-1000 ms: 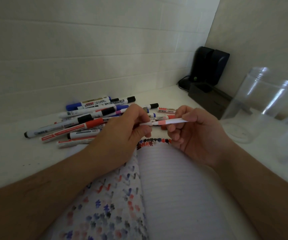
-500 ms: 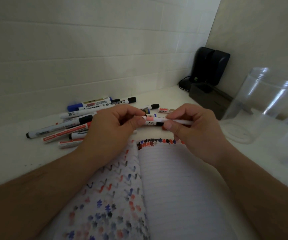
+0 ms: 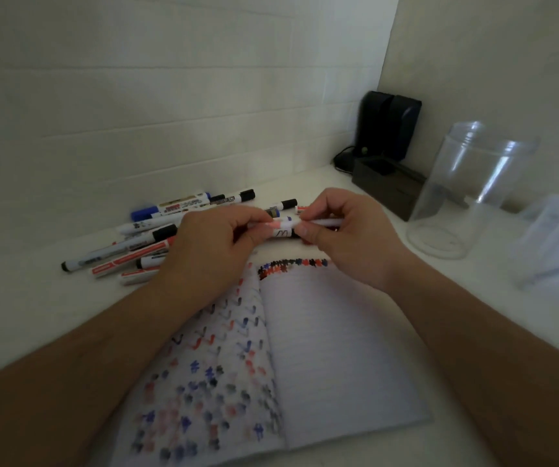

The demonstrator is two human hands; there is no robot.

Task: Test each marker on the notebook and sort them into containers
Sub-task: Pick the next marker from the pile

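Red marker (image 3: 305,224) held over my notebook (image 3: 338,348).
My left hand (image 3: 210,244) pinches its cap end, right hand (image 3: 348,230) its barrel (level).

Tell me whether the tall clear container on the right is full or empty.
Empty. The clear container stands upright, and only its bare bottom and the table show through its wall; no markers are inside.

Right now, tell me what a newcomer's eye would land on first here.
First, both hands, the left hand and right hand, hold one red-banded marker above the open notebook, whose left page is thick with red, blue and black test marks. Behind the left hand lies a pile of markers; a clear jar stands at the right.
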